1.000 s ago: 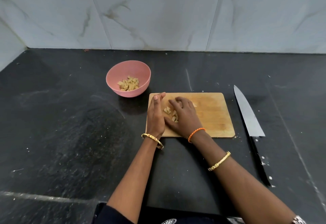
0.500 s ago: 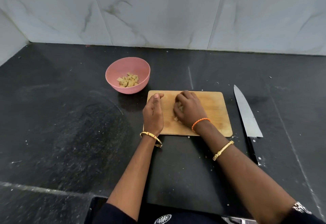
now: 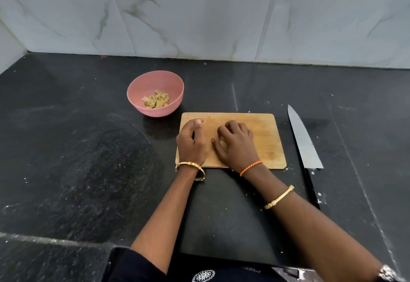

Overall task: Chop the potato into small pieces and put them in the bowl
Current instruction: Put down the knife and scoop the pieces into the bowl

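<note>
Palm-down, right hand [image 3: 236, 146] fingers curled over potato pieces [image 3: 223, 143], left hand [image 3: 192, 140] loosely curled, empty

left hand [image 3: 192, 140] loosely curled, right hand [image 3: 236, 144] cupped, fingers curled

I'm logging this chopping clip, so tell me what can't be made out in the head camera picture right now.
1. Potato pieces on the wooden cutting board: head view, mostly covered by the curled right hand; their count is unknown.
2. Left hand: head view, seen from the back, so whether its grip holds anything is unclear.
3. Steel kitchen knife: head view, its black handle merges with the dark counter.
</note>
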{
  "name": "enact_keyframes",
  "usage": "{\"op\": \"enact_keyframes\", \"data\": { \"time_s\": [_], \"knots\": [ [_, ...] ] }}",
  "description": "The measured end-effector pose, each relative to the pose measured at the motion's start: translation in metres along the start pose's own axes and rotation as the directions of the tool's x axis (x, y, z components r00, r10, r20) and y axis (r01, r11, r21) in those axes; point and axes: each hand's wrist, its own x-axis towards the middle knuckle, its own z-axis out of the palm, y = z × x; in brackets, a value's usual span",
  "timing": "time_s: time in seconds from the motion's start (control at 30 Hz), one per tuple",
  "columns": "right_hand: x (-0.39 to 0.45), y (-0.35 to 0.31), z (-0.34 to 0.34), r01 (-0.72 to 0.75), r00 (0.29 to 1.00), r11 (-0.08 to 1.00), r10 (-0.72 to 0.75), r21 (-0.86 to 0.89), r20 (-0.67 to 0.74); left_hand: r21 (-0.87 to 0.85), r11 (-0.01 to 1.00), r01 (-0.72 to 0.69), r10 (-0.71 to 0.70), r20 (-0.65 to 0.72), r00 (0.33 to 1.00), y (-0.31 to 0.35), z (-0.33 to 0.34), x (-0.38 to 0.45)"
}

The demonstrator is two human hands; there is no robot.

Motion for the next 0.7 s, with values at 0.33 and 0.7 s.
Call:
{"op": "enact_keyframes", "data": {
  "time_s": [0.33,0.7],
  "knots": [
    [0.021,0.022,-0.020,-0.172,0.972,0.959,0.203,-0.223,0.121,0.027,1.000,0.014,-0.014,-0.005,1.000,0.000,-0.002,0.000],
    [0.060,0.049,-0.056,-0.658,0.552,-0.263,0.470,0.706,0.689,-0.288,0.731,0.618,-0.536,0.318,0.782,0.061,0.023,0.011]
  ]
}}
